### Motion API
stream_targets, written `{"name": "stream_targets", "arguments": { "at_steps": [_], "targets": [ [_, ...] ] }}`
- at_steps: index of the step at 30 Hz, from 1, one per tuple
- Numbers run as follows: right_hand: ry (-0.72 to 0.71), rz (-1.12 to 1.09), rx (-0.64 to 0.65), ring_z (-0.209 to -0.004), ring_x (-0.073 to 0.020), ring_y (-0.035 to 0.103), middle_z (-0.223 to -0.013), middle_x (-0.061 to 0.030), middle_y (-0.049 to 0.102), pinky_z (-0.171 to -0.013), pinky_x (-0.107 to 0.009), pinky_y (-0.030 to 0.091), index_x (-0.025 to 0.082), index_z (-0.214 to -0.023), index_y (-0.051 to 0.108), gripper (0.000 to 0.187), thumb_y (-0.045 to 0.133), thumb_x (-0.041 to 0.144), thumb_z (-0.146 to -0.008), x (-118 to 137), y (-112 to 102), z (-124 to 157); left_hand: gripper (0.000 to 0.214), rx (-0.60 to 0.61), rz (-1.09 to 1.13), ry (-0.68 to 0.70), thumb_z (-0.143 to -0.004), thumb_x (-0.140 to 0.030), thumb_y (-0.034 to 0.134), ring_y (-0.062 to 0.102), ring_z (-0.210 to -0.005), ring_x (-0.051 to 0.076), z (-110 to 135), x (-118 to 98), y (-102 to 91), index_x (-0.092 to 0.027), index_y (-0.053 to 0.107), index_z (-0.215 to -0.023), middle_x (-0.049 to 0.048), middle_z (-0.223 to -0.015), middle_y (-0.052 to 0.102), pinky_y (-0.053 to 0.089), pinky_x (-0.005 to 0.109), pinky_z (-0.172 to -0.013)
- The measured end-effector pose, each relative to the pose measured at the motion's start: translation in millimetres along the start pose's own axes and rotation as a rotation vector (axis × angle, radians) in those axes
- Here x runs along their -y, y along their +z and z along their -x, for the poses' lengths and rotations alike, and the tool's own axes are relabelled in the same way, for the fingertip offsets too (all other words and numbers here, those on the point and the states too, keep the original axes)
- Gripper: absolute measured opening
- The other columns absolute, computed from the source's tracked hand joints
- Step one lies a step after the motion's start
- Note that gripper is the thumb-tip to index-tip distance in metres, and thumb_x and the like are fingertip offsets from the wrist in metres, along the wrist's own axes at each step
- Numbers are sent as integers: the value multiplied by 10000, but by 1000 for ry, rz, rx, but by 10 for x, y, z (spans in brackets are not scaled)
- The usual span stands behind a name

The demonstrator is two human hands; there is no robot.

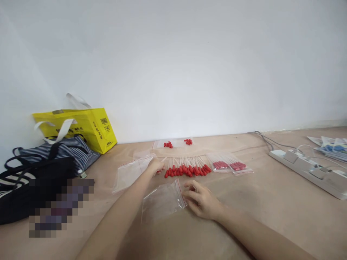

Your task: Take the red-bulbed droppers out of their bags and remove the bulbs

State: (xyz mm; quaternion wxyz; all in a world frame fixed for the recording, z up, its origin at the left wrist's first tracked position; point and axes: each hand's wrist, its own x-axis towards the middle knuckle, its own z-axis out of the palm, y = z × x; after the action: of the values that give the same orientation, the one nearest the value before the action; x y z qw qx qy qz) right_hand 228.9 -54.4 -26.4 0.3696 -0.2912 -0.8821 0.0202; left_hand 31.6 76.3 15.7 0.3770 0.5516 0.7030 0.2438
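I'm facing a plain white wall (173,72), softly lit, palest around its middle and greyer toward the edges. A light-brown tabletop (260,187) runs back to meet it, its smooth surface carrying a dull sheen.

Clr bag (161,203) – nr red-tipped sticks (185,168)

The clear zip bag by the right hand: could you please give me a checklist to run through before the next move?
1. Right hand at the zip edge of the clear zip bag: ok.
2. Clear zip bag without sticks inside: ok.
3. Clear zip bag open at its zip edge: cannot tell.
4. Left hand holding a stick: cannot tell, fingertips unclear.
5. Red-tipped sticks in a row, red ends on the near side: ok.
6. Power strip apart from both hands: ok.
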Motion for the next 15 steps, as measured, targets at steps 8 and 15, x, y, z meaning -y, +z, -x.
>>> {"name": "stream_targets", "arguments": {
  "at_steps": [8,15],
  "targets": [
    [-16,36,0,-664,-112,507,-987,-87,499,-608,-259,423,180,-895,539,208,433,109,-731,-43,-3,5,270,32,-436,-68,-834,-308,483,557,-873,172,61,-149,12,-135,518,-1038,62,-1023,552,476,359,-738],
    [6,65,13,-646,-107,497,-979,-76,507,-603,-258,414,187,-891,545,226,435,102,-713,-39,-8,3,215,10,-615,-14,-810,-305,504,602,-702,154,126,-147,14,-117,597,-856,59,-825,627,478,277,-627]
  ]
}}
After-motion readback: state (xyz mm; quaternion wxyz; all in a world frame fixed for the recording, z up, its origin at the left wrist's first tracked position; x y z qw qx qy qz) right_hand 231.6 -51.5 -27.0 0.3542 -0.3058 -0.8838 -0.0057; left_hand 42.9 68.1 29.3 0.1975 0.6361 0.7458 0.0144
